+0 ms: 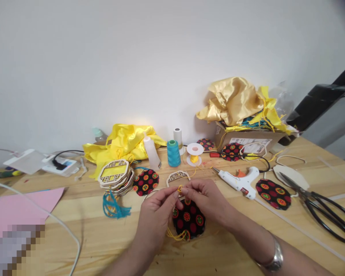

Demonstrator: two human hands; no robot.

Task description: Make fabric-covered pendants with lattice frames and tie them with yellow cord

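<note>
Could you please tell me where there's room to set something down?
Bare wood shows between the white cable and left hand, below the tassel; another patch, crossed by a pale strip, lies between right forearm and scissors. The back, from yellow cloth to box, is crowded.

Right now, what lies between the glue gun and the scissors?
In the head view, a flowered patch lies between the glue gun and the scissors, with a pale piece behind it, partly under the scissors.
</note>
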